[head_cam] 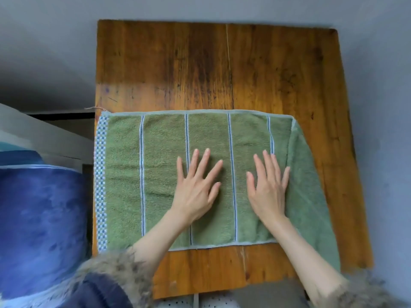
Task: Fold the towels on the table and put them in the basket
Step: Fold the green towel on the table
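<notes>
Pressing flat with both palms, I have no real grip at all: my left hand (pixel 196 187) and right hand (pixel 268 187) lie side by side on the towel (pixel 160 174), fingers straight and spread, pointing toward 12 o'clock, closed round nothing.

Under the palms the green terry looks soft and limp, light enough to lift with a pinch, thick enough to hold a crease once pressed. I judge it will not slide much on the bare wood, but it will sag and bunch if I lift it by the middle.

It lies on the near half of the table (pixel 222 67), already doubled, I think: a plain under-layer sticks out at 3 o'clock of my right hand and runs slantwise to the table's near right corner. The layers are not square to each other there.

Best holds, to my mind, are the corners: the checked band (pixel 100 183) at 9 o'clock gives a firmer hem, and the far edge at 12 o'clock is neatly bound.

Off the table at 9 o'clock sits something blue (pixel 40 218); whether that is the basket I cannot tell.
</notes>
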`<action>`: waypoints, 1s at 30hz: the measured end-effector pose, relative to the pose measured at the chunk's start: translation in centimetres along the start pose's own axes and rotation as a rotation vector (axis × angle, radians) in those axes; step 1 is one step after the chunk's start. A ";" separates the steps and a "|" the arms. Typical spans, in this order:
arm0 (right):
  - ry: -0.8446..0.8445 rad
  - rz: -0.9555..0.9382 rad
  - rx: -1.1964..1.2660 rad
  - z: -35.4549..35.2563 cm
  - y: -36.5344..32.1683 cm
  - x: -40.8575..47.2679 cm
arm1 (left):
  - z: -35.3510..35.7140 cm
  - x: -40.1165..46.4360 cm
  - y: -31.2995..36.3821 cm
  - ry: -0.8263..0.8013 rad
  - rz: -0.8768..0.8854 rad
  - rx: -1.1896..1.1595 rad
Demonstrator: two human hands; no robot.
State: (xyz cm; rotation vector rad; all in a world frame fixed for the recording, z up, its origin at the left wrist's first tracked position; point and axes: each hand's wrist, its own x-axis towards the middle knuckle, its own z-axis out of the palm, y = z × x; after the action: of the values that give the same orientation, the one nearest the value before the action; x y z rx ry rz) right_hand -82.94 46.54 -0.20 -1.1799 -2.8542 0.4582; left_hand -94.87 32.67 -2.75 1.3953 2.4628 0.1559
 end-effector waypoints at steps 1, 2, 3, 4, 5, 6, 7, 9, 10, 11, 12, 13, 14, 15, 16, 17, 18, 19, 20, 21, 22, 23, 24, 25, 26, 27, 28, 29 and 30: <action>0.007 0.028 -0.028 -0.6 1.3 -0.5 | 0.3 0.0 1.2 -0.016 0.048 0.013; 0.011 0.065 -0.048 -1.1 2.4 -0.9 | 0.6 -0.1 2.3 -0.031 0.079 0.021; 0.007 0.108 -0.058 -1.7 3.4 -1.3 | 0.8 -0.3 3.2 -0.041 0.086 0.021; -0.018 0.151 -0.064 -2.1 4.2 -1.7 | 1.1 -0.4 3.8 -0.050 0.073 0.019; -0.064 0.179 -0.073 -2.3 5.0 -2.2 | 1.4 -0.5 4.2 -0.061 0.055 0.026; -0.119 0.185 -0.086 -2.4 5.9 -2.8 | 1.7 -0.6 4.4 -0.066 0.042 0.044; -0.172 0.181 -0.096 -2.2 6.7 -3.4 | 2.0 -0.7 4.5 -0.066 0.034 0.065; -0.246 0.185 -0.078 -2.0 8.5 -4.2 | 2.2 -0.7 4.4 -0.060 0.028 0.086; -0.264 0.184 -0.052 -2.1 9.3 -4.4 | 2.3 -0.7 4.4 -0.056 0.026 0.085; -0.274 0.174 -0.018 -2.1 10.0 -4.4 | 2.4 -0.6 4.5 -0.053 0.024 0.081; -0.276 0.155 0.020 -2.3 10.7 -4.3 | 2.5 -0.6 4.5 -0.050 0.019 0.078; -0.269 0.137 0.055 -2.5 11.3 -4.3 | 2.5 -0.6 4.6 -0.048 0.013 0.082; -0.260 0.124 0.080 -2.7 11.8 -4.3 | 2.6 -0.6 4.6 -0.049 0.005 0.091; -0.254 0.113 0.091 -2.9 12.4 -4.3 | 2.6 -0.7 4.7 -0.054 -0.003 0.098; -0.250 0.100 0.084 -3.1 12.8 -4.4 | 2.7 -0.6 4.7 -0.058 -0.009 0.101; -0.246 0.085 0.067 -3.2 13.2 -4.4 | 2.7 -0.6 4.8 -0.063 -0.015 0.102; -0.241 0.071 0.058 -3.3 13.5 -4.3 | 2.7 -0.6 4.9 -0.068 -0.021 0.102; -0.237 0.064 0.070 -3.5 13.7 -4.0 | 2.6 -0.6 5.0 -0.074 -0.028 0.102; -0.232 0.075 0.109 -3.8 13.9 -3.6 | 2.6 -0.5 5.0 -0.080 -0.035 0.102; -0.221 0.112 0.178 -4.2 14.2 -2.9 | 2.5 -0.5 5.1 -0.087 -0.042 0.101; -0.205 0.177 0.275 -4.8 14.6 -2.1 | 2.4 -0.5 5.1 -0.094 -0.049 0.098; -0.183 0.261 0.390 -5.4 15.1 -1.0 | 2.3 -0.4 5.3 -0.097 -0.058 0.091; -0.163 0.362 0.520 -6.2 15.8 0.1 | 2.1 -0.4 5.4 -0.098 -0.068 0.081; -0.144 0.469 0.661 -7.0 16.7 1.2 | 1.9 -0.3 5.6 -0.098 -0.080 0.071; -0.122 0.572 0.772 -7.6 17.7 2.1 | 1.8 -0.2 5.8 -0.094 -0.092 0.059; -0.097 0.649 0.816 -8.2 18.7 2.9 | 1.6 -0.2 6.1 -0.088 -0.104 0.041; -0.074 0.685 0.810 -8.5 19.6 3.4 | 1.6 -0.1 6.3 -0.078 -0.118 0.018; -0.048 0.690 0.792 -8.6 20.3 3.5 | 1.5 0.0 6.6 -0.064 -0.134 -0.009; -0.026 0.667 0.774 -8.5 20.7 3.4 | 1.5 0.1 6.9 -0.041 -0.152 -0.042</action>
State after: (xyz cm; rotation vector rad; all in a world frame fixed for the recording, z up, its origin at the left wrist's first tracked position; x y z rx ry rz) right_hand -70.05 65.06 1.90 -1.8317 -1.8505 1.4108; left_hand -88.81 36.30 -2.53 1.1775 2.5042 0.1422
